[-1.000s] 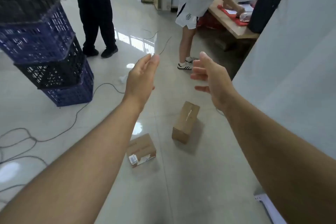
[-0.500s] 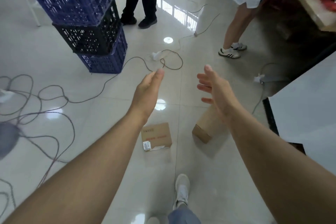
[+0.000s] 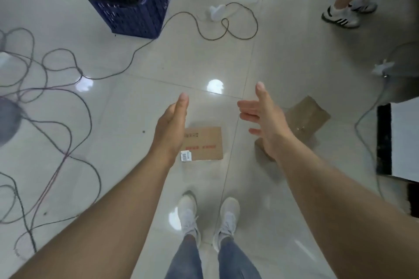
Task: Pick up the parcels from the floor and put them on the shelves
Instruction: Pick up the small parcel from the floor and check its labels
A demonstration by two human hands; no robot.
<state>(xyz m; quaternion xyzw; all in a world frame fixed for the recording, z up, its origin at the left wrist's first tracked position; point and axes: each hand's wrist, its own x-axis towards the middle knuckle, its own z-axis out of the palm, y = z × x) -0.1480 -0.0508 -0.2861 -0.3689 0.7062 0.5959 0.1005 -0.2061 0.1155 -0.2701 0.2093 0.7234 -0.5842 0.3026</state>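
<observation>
As I look straight down, my left hand (image 3: 170, 129) and right hand (image 3: 264, 120) hang over the pale tiled floor (image 3: 283, 63), fingers apart, holding nothing. One flat parcel (image 3: 205, 144) lies between them just ahead of my shoes (image 3: 188, 213); a second parcel (image 3: 303, 120) lies partly behind my right wrist. Loose cables (image 3: 45, 79) sprawl beside stacked crates (image 3: 136, 4).

Stockroom — crates (image 3: 133, 0), parcels (image 3: 204, 144)
</observation>
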